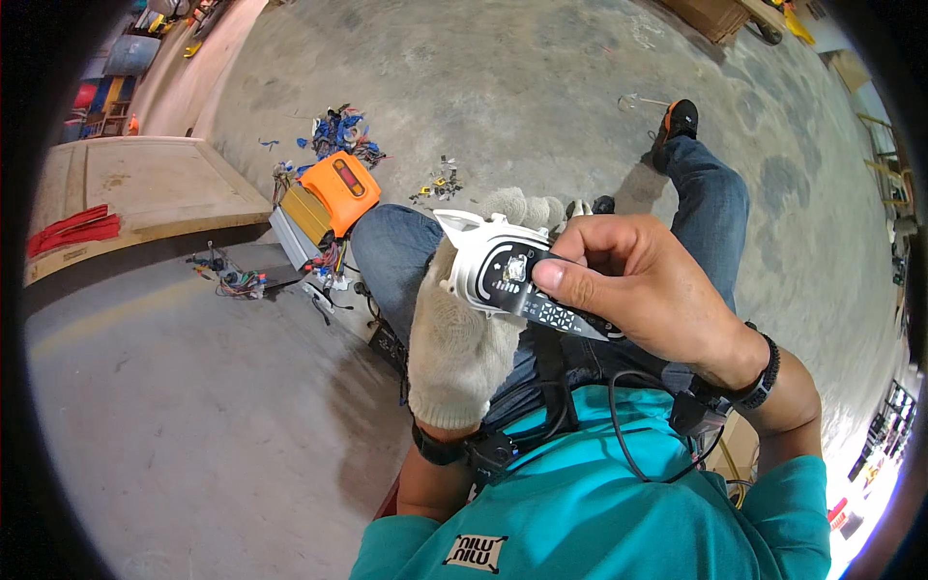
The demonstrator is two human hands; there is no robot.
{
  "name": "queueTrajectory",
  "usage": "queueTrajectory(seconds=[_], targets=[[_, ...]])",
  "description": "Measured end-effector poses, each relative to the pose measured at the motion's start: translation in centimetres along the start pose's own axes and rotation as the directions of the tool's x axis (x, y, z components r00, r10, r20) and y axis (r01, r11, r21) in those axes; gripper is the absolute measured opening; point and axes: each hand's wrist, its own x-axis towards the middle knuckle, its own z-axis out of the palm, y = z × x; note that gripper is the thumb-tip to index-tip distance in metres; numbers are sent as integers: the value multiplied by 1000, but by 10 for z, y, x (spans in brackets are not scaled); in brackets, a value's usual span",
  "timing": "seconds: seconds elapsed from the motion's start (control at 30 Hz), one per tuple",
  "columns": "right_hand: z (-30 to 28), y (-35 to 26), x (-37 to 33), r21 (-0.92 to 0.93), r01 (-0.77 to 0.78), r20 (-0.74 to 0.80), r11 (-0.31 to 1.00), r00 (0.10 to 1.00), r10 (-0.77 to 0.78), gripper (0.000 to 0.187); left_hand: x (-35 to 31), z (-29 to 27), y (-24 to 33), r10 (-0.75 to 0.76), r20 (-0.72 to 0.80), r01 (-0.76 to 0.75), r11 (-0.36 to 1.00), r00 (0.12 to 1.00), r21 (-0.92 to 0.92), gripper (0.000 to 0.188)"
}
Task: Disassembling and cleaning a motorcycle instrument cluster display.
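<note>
My left hand (459,338), in a white knit glove, holds a white plastic housing (480,253) from below over my lap. My bare right hand (646,290) grips a flat black display panel (541,300) with its thumb pressed on the panel's top end. The panel lies against the open face of the white housing. A black bead bracelet sits on my right wrist. I sit on a low seat with both legs in blue jeans stretched out over the concrete floor.
An orange-and-grey electrical unit (324,203) with loose wires lies on the floor to my left. Small parts (437,182) and a pile of blue wire scraps (338,130) lie beyond it. A low wooden platform (145,188) with red straps is at far left.
</note>
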Motion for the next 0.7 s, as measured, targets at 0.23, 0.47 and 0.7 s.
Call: queueTrajectory(seconds=[0.23,0.47,0.7], targets=[[1,1,-2,55,28,19,998,999,-29,22,2,-4,-2,117,103,-109,991,988,-72,41],[7,-2,-6,77,76,4,994,997,-76,21,-1,-8,-5,151,122,-116,961,981,-251,44],[10,-13,-11,33,33,-2,999,999,-33,21,3,-12,5,188,182,-241,912,965,333,66]])
